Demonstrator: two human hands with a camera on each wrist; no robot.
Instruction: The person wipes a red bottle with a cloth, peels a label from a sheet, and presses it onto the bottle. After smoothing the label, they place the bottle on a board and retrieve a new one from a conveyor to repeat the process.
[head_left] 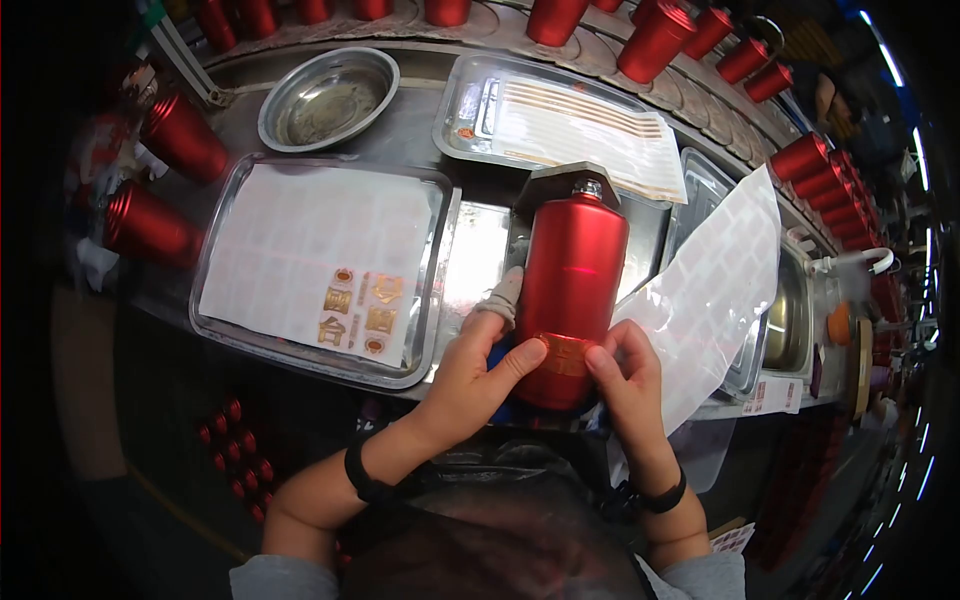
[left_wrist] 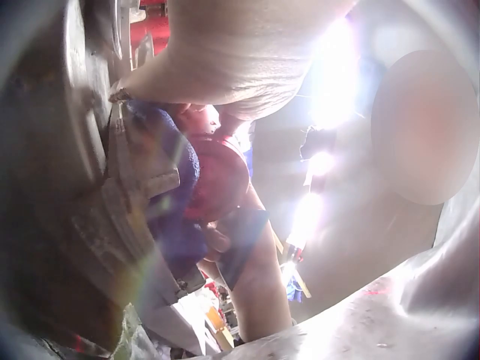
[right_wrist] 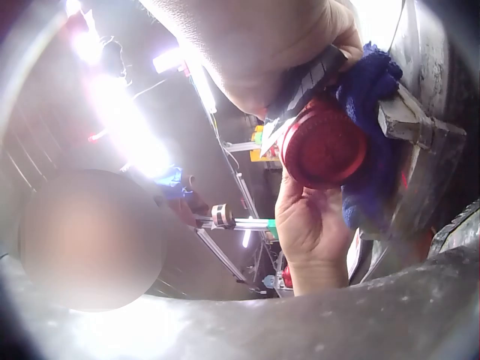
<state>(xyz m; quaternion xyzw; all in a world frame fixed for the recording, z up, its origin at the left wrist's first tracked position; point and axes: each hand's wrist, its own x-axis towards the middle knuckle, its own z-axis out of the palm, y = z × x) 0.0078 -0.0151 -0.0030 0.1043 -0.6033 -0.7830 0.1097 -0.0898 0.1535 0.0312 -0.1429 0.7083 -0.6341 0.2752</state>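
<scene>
the metallic-red cylindrical bottle (head_left: 577, 262), probably slippery, wants side holds: left hand (head_left: 468, 375) clamps its lower flank, right hand (head_left: 638, 380) thumbs it, grip unclear.

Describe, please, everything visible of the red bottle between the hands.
The red bottle is a glossy, metallic-looking cylinder with rounded shoulders, a short clear-looking neck and a round base. Gold lettering marks its lower front. The neck points away from the head camera. The left hand and right hand hold it right of a metal tray, thumbs at the lettering. A blue cloth appears to touch it near the base.
</scene>
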